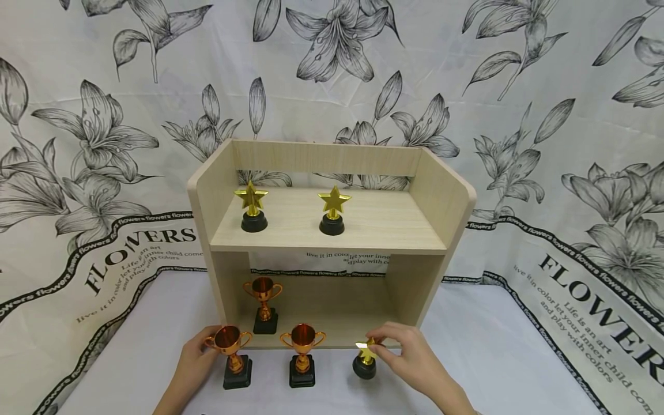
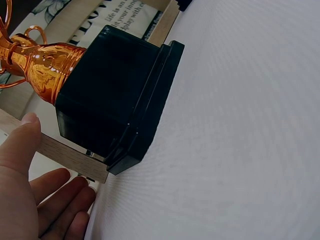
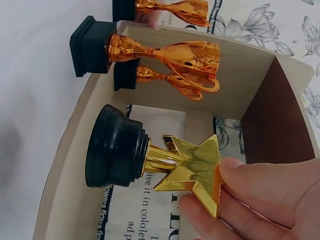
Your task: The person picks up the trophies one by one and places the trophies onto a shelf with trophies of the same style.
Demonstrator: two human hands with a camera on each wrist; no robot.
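Note:
My right hand (image 1: 410, 354) pinches a gold star trophy (image 3: 192, 167) by its star, thumb on one side and fingers on the other. Its round black base (image 3: 115, 147) hangs free of the fingers, in front of the shelf, and the trophy leans a little. My left hand (image 1: 194, 360) is beside a bronze cup trophy (image 1: 236, 366) at the left, its fingers relaxed and loosely extended in the left wrist view. Whether it touches a handle, I cannot tell. A second cup trophy (image 1: 302, 363) stands on the cloth between the hands.
A two-level wooden shelf (image 1: 327, 251) stands behind the hands. Two gold star trophies, one at left (image 1: 253, 210) and one near the middle (image 1: 332, 213), are on its upper board. A cup trophy (image 1: 264, 308) stands inside the lower level at left. Flower-printed fabric (image 1: 519, 144) hangs behind.

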